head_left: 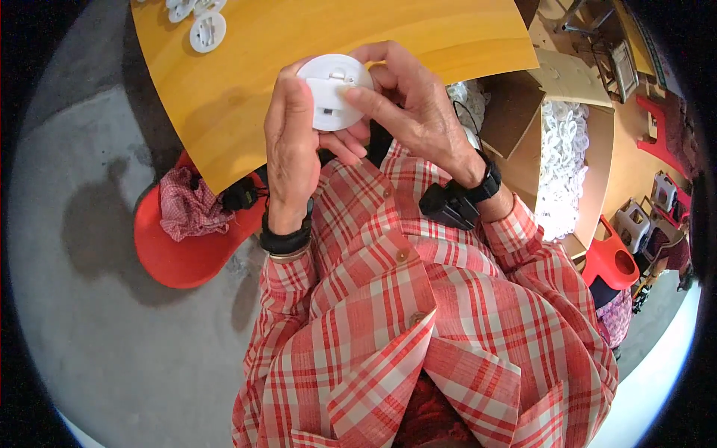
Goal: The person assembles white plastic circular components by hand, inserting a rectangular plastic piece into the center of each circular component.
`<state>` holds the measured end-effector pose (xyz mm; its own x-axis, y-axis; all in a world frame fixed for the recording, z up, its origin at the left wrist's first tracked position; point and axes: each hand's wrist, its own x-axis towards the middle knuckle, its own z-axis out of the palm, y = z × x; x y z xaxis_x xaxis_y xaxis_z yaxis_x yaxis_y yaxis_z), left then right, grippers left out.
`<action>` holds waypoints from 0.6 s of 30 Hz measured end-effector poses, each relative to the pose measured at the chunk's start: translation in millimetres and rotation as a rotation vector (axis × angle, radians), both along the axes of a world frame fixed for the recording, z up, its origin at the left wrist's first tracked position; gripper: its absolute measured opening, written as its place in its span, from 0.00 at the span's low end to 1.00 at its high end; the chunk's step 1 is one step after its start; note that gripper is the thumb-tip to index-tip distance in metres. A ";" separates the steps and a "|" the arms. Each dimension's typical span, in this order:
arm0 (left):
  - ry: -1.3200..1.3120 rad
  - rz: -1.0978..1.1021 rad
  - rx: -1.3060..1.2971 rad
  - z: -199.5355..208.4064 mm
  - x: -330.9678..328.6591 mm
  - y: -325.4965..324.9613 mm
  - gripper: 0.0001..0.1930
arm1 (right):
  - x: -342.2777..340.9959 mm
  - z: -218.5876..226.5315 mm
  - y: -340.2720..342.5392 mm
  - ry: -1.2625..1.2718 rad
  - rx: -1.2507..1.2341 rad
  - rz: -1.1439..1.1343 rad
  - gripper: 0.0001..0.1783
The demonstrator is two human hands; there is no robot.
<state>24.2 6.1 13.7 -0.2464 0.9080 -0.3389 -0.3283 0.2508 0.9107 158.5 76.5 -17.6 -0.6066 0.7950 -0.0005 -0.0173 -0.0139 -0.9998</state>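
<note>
Both hands hold one round white plastic disc [332, 88] with a small rectangular slot, raised in front of my chest over the near edge of the yellow wooden table [246, 67]. My left hand [291, 142] grips its left side, thumb along the rim. The fingers of my right hand [407, 101] wrap the right side, with the index finger pressing across the disc's face. Black bands sit on both wrists, and a black device [448, 205] is strapped by my right wrist. My sleeves are red and white plaid.
Other round white parts [205, 30] lie at the table's far left. A red plastic chair [187, 246] with a checked cloth [190, 209] stands at my left. An open cardboard box [597, 149] full of white parts [560, 149] stands at my right, with another red stool [612, 261] beyond.
</note>
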 end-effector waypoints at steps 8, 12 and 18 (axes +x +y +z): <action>0.012 -0.018 0.030 -1.6 2.0 4.5 0.25 | 7.2 4.5 4.7 -0.040 0.113 0.038 0.21; 0.029 0.056 -0.062 5.1 3.5 8.5 0.20 | 7.9 9.8 5.5 -0.077 0.175 0.039 0.25; 0.171 0.148 -0.101 2.4 9.5 13.7 0.19 | 6.0 2.2 2.2 -0.099 0.226 0.011 0.28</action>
